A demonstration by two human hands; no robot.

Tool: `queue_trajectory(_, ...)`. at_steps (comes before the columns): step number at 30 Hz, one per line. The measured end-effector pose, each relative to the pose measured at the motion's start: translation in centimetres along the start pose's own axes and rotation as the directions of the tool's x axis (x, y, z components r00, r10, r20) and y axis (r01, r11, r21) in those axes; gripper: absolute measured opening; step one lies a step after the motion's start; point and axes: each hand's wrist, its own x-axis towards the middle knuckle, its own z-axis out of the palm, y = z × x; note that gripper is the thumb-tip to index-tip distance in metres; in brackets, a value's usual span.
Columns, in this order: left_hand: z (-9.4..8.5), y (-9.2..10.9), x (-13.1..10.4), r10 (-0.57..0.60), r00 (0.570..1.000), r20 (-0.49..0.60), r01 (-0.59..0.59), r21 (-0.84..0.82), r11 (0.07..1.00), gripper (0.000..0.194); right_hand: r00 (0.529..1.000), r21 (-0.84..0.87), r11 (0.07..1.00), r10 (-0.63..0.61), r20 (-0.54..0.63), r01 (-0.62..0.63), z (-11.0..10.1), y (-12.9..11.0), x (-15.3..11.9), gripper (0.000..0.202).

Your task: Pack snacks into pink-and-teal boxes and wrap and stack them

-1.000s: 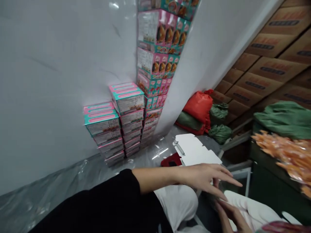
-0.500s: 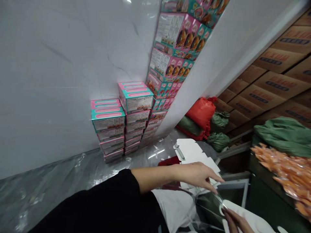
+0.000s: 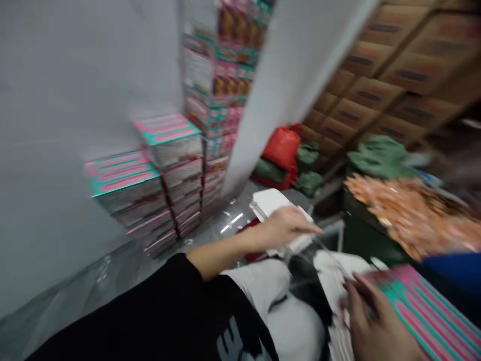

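My left hand [image 3: 289, 226] reaches out over flat white cardboard [image 3: 268, 200], its fingers close together. From its fingertips a thin clear plastic film [image 3: 332, 258], faint and blurred, stretches to my right hand [image 3: 378, 318]. The right hand's fingers are closed in a pinch on the film's other end. Beneath the film lie white cardboard pieces [image 3: 326, 273], stacked on edge lower down. Right beside my right hand is a pink and teal carton pack [image 3: 428, 306]. Motion smears the fingertips of both hands.
Pink and teal cartons [image 3: 128, 175] stand in stacks against the wall. Red bags [image 3: 280, 150] and green bags [image 3: 308, 183] sit by brown boxes [image 3: 353, 95]. Orange wrapped packets [image 3: 398, 205] lie at right on a dark green container [image 3: 361, 235].
My view has turned to the right, so the stacks slid left and the pink and teal pack came into view. My hands have moved apart a little, the film stretched between them.
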Motion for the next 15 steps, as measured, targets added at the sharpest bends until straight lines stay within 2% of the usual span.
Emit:
queue_trajectory(3,0.3,0.8,-0.1,0.0,0.998,-0.061,-0.005,-0.075,0.997,0.024,0.993,0.129,0.992,0.025,-0.114,-0.01,-0.5,-1.7,-1.6,0.022)
queue_trajectory(6,1.2,-0.2,0.9,0.001,0.996,-0.088,0.001,0.014,1.0,0.023,0.981,0.229,0.973,0.045,-0.188,-0.001,-0.4,-0.7,-2.0,0.014)
queue_trajectory(8,2.1,-0.8,1.8,0.055,0.993,-0.104,-0.049,0.066,0.997,0.03,0.967,0.252,0.968,0.06,-0.247,0.004,-0.6,0.3,-2.7,0.015)
queue_trajectory(10,3.2,-0.9,2.3,0.094,0.993,-0.076,-0.087,0.09,0.992,0.033,0.948,0.272,0.962,0.094,-0.306,-0.008,-1.0,0.7,-4.2,0.015)
queue_trajectory(13,5.3,-0.5,2.9,0.096,0.995,-0.004,-0.095,0.092,0.991,0.017,0.906,0.319,0.943,0.213,-0.366,-0.093,-1.7,1.2,-6.9,0.01)
queue_trajectory(15,6.9,-0.4,3.6,0.081,0.995,0.066,-0.083,0.035,0.996,0.008,0.868,0.36,0.917,0.314,-0.385,-0.172,-2.2,2.0,-8.2,0.009)
